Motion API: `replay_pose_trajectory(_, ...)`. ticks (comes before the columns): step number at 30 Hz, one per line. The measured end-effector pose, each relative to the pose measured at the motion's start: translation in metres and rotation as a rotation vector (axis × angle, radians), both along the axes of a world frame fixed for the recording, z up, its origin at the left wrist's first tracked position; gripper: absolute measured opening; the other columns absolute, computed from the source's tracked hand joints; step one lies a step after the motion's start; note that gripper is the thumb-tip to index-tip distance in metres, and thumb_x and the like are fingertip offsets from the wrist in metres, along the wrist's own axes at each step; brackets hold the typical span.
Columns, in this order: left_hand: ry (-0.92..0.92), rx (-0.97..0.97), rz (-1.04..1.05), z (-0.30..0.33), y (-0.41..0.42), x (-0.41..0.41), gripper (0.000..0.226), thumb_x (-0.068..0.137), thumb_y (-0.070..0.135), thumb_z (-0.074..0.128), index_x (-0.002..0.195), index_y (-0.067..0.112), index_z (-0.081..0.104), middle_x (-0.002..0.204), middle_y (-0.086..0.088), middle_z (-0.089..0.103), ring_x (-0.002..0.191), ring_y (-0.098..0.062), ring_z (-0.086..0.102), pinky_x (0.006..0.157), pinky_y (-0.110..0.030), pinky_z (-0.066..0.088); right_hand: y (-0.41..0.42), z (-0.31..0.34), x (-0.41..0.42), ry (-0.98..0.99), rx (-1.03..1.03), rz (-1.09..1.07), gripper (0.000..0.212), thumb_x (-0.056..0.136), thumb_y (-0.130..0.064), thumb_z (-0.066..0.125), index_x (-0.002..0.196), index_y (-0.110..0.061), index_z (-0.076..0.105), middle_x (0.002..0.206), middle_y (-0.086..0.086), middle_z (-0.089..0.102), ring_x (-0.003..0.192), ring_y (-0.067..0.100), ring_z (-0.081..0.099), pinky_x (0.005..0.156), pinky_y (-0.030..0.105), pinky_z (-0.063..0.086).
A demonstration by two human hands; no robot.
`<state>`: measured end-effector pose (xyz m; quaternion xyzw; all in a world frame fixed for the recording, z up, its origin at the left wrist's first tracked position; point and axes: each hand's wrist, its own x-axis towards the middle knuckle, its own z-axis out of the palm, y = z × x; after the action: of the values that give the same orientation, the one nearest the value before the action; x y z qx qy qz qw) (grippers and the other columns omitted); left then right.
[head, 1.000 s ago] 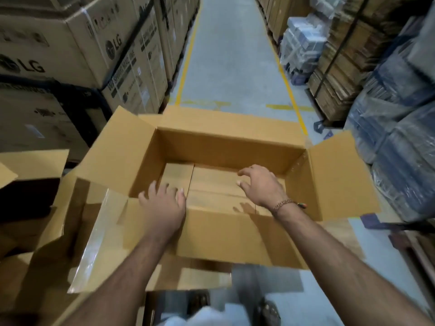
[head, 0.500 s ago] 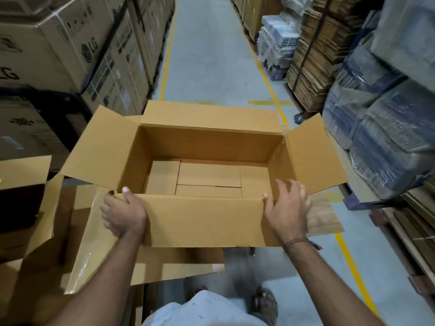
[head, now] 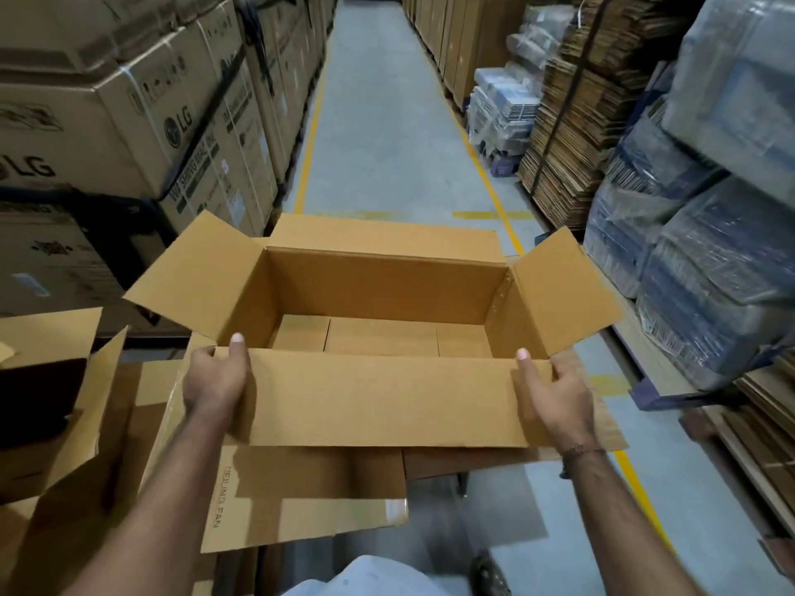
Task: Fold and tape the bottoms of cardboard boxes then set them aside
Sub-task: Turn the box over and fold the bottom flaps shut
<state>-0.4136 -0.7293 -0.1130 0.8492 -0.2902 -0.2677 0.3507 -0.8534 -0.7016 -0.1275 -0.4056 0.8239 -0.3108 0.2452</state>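
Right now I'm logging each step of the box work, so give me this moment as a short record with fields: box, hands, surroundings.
box: open cardboard box, top flaps spread outward, bottom flaps folded shut inside
left hand: left hand grips the near left corner, thumb over the rim
right hand: right hand grips the near right corner, thumb over the rim
beneath: flattened cardboard
left of aisle: stacked LG cartons
right of aisle: wrapped bundles
tape: none visible

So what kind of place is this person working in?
Most likely a warehouse aisle: stacked LG cartons on one side, bundles of flattened cardboard and plastic-wrapped pallets on the other, with yellow floor lines marking the lane.
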Motion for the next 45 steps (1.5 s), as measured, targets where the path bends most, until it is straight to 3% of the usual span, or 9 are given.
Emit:
replay_pose_trajectory(7,0.432,-0.012,-0.315,0.091,-0.036,0.054,0.102,0.077,0.096,0.040,0.143,0.020,0.060,0.136,-0.010,0.064,0.118,-0.028,0.062,0.102,-0.049,0.048,-0.038,0.095,-0.062,-0.700,-0.203,0.100,0.098,0.079,-0.094,0.018,0.115,-0.024,0.078,0.118,-0.004,0.077,0.123,0.020,0.062,0.111,0.045,0.037)
replay_pose_trajectory(10,0.581,-0.063,-0.369,0.099,-0.045,0.065,0.099,0.084,0.095,0.029,0.140,0.021,0.064,0.137,-0.012,0.066,0.133,-0.028,0.054,0.123,-0.059,0.024,-0.056,0.086,-0.069,-0.825,-0.279,0.124,0.094,0.090,-0.086,0.014,0.139,-0.025,0.066,0.139,-0.010,0.066,0.138,0.018,0.051,0.115,0.051,0.025)
replay_pose_trajectory(12,0.596,-0.129,-0.329,0.093,-0.048,0.046,0.076,0.098,0.079,0.026,0.132,0.024,0.066,0.144,-0.006,0.062,0.137,-0.025,0.049,0.120,-0.058,0.022,-0.064,0.067,-0.060,-0.768,-0.298,0.151,0.077,0.094,-0.080,0.034,0.142,-0.027,0.062,0.143,-0.010,0.063,0.139,0.017,0.051,0.114,0.053,0.034)
replay_pose_trajectory(15,0.449,-0.215,-0.212,0.070,-0.050,0.004,0.025,0.108,0.048,0.047,0.120,0.031,0.060,0.133,0.002,0.062,0.113,-0.019,0.056,0.093,-0.045,0.044,-0.073,0.034,-0.041,-0.308,-0.259,0.251,0.071,0.093,-0.054,0.071,0.154,-0.025,0.049,0.154,-0.004,0.052,0.142,0.017,0.048,0.121,0.045,0.036)
replay_pose_trajectory(20,-0.080,-0.173,-0.112,0.028,-0.052,-0.017,0.063,0.090,0.051,0.076,0.139,0.028,0.045,0.141,-0.012,0.060,0.124,-0.039,0.058,0.096,-0.055,0.053,-0.065,0.029,-0.018,0.260,-0.183,0.159,0.083,0.091,-0.062,0.066,0.158,-0.022,0.037,0.156,0.005,0.043,0.141,0.028,0.043,0.112,0.045,0.041)
replay_pose_trajectory(28,0.088,-0.141,0.113,-0.001,-0.041,-0.012,0.074,0.097,0.073,0.048,0.133,0.008,0.046,0.135,-0.024,0.058,0.120,-0.045,0.056,0.087,-0.047,0.042,-0.026,-0.010,-0.007,-0.104,-0.304,-0.041,0.077,0.088,-0.056,0.073,0.149,-0.021,0.042,0.134,0.007,0.064,0.123,0.027,0.060,0.104,0.039,0.049)
replay_pose_trajectory(34,0.116,-0.283,0.157,0.015,-0.045,-0.028,0.061,0.101,0.072,0.037,0.124,0.016,0.033,0.116,-0.017,0.055,0.098,-0.038,0.057,0.077,-0.046,0.041,-0.037,0.014,0.002,-0.012,-0.338,0.016,0.103,0.070,-0.068,0.083,0.149,-0.030,0.029,0.140,0.010,0.058,0.125,0.030,0.058,0.100,0.045,0.052)
replay_pose_trajectory(39,-0.098,-0.571,0.003,0.054,-0.054,-0.017,0.067,0.097,0.067,0.051,0.139,0.017,0.038,0.135,-0.015,0.053,0.121,-0.037,0.054,0.090,-0.046,0.048,-0.056,0.062,0.010,0.135,-0.476,-0.061,0.107,0.068,-0.079,0.075,0.147,-0.025,0.026,0.139,0.021,0.055,0.124,0.041,0.056,0.099,0.051,0.051)
replay_pose_trajectory(45,-0.447,-0.529,-0.021,0.122,-0.070,-0.012,0.070,0.095,0.063,0.055,0.151,0.021,0.048,0.134,-0.019,0.056,0.127,-0.041,0.047,0.099,-0.054,0.045,-0.093,0.136,0.002,0.358,-0.469,-0.043,0.106,0.081,-0.083,0.059,0.158,-0.016,0.030,0.144,0.018,0.054,0.132,0.038,0.052,0.108,0.050,0.044)
